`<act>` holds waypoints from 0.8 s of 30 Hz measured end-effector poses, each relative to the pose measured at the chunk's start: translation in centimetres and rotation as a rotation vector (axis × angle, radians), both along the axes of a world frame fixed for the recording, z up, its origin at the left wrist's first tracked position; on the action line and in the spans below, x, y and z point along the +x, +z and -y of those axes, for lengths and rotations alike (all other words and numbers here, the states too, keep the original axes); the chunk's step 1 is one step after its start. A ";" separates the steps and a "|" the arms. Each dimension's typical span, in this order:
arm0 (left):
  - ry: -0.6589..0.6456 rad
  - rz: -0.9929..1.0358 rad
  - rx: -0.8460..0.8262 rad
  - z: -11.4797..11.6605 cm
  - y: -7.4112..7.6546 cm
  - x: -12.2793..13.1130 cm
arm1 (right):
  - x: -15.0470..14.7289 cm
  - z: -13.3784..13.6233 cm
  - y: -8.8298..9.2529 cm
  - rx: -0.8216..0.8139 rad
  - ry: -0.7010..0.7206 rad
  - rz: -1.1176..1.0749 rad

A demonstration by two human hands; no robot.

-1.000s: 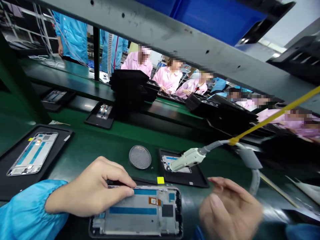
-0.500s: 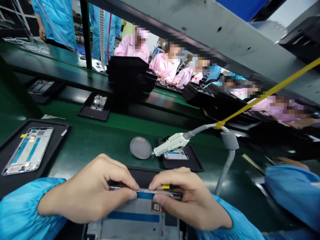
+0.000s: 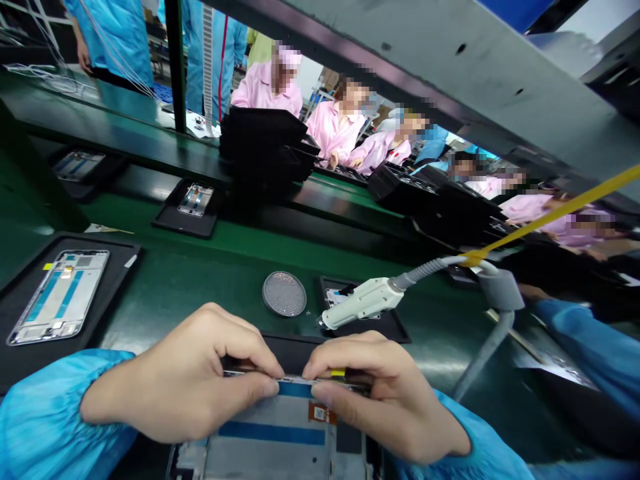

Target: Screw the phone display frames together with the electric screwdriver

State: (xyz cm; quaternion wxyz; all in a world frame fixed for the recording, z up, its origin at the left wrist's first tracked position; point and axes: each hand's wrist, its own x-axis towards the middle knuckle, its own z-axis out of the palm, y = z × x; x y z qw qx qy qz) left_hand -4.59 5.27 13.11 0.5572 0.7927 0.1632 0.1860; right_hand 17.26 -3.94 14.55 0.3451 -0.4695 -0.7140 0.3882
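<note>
- Two bare hands in light-blue sleeves work at the near edge of the scene. Both are pinched shut on the far long edge of a silver phone mid-frame (image 3: 270, 437) with blue strips.
- The left hand (image 3: 180, 383) holds that edge with the thumb against it and the forefinger curled over the top; the other fingers are folded in.
- The right hand (image 3: 390, 400) mirrors it just to the right, thumb and forefinger closed on the same edge beside a small yellow tag (image 3: 337, 372). The fingertips of the two hands almost meet.
- The mid-frame lies near centre in a shallow black tray (image 3: 293, 345), and its near end is cut off by the bottom of the view.
- Just beyond that tray, a round silver mesh disc (image 3: 284, 293) lies flat on the green conveyor belt (image 3: 200, 280).
- Right of the disc, a white electric screwdriver (image 3: 363, 303) hangs tilted from a grey cable and a yellow strap (image 3: 550, 213). Its tip is over a second black tray (image 3: 395, 328).
- At the left, a large black tray (image 3: 117, 270) carries another silver frame, well apart from the hands.
- Farther off, a small black tray (image 3: 173, 223) with a frame sits near the belt's far side.
- At the right, a co-worker's blue sleeve (image 3: 590, 347) reaches in, well clear of the person's own hands.
- Across the line, people in pink coats (image 3: 333, 130) sit at the far bench.
</note>
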 end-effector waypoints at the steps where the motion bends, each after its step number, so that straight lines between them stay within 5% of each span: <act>1: -0.001 0.002 0.001 0.0 0.0 0.0 | 0.0 0.0 0.0 0.000 0.000 0.001; 24: -0.010 0.050 0.087 0.0 -0.6 0.0 | 0.2 -0.1 -0.3 0.015 -0.007 -0.038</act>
